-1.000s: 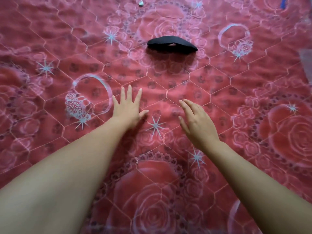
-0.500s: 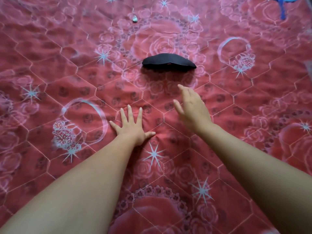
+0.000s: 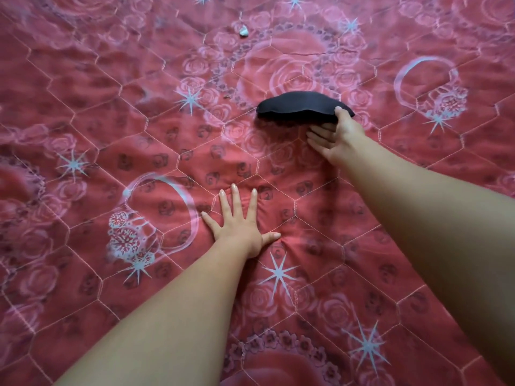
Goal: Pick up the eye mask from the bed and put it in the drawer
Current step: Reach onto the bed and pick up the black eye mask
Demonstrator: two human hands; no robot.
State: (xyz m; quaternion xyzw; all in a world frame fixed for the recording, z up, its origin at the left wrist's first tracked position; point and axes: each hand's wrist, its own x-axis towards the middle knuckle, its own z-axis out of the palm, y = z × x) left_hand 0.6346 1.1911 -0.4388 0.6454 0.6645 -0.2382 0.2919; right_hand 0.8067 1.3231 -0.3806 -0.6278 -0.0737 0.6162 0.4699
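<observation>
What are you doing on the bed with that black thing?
A person is leaning over a red flowery bedspread to get a black eye mask. The right hand has reached its right end, with the thumb on top and the fingers beside and below its edge, so it looks like the grab is just starting. The mask is still lying on the bed. The left hand is pressed flat on the bedspread, fingers spread, as if for support. No drawer is in view.

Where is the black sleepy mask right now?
The black fabric eye mask lies on the red rose-patterned bedspread, upper middle of the head view, with the right hand gripping its right end.
</observation>
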